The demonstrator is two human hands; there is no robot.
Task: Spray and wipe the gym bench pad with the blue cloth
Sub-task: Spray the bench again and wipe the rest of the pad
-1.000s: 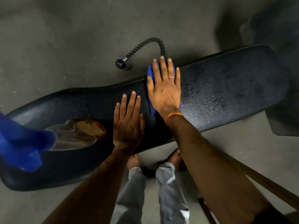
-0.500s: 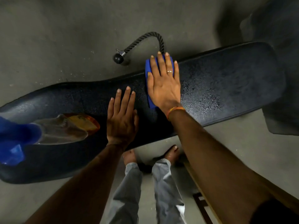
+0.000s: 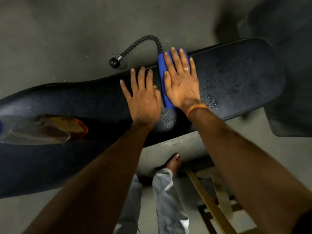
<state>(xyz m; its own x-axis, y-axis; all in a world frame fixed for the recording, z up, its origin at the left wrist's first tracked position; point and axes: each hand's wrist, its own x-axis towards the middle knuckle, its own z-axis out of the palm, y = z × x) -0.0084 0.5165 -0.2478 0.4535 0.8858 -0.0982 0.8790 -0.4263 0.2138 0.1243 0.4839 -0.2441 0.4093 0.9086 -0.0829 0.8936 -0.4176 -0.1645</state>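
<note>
A long black gym bench pad (image 3: 236, 76) runs across the view from lower left to upper right. A folded blue cloth (image 3: 162, 68) lies across its middle, and my right hand (image 3: 181, 81) presses flat on it with fingers spread, covering most of it. My left hand (image 3: 141, 98) rests flat on the bare pad just left of the cloth, holding nothing. Spray droplets (image 3: 209, 98) glisten on the pad to the right of my right wrist. A clear spray bottle (image 3: 50, 129) with amber liquid lies on its side on the pad's left end, its head cut off by the frame edge.
A black rope handle (image 3: 135, 46) with a ball end lies on the concrete floor beyond the bench. A dark mat or pad (image 3: 290, 102) sits at the right. My bare foot (image 3: 173, 162) and grey trousers show under the bench, next to a wooden frame (image 3: 207, 203).
My right hand has slid the cloth a little to the right along the pad. My left hand moved up close beside it. The bottle's blue head has slipped out of view at the left.
</note>
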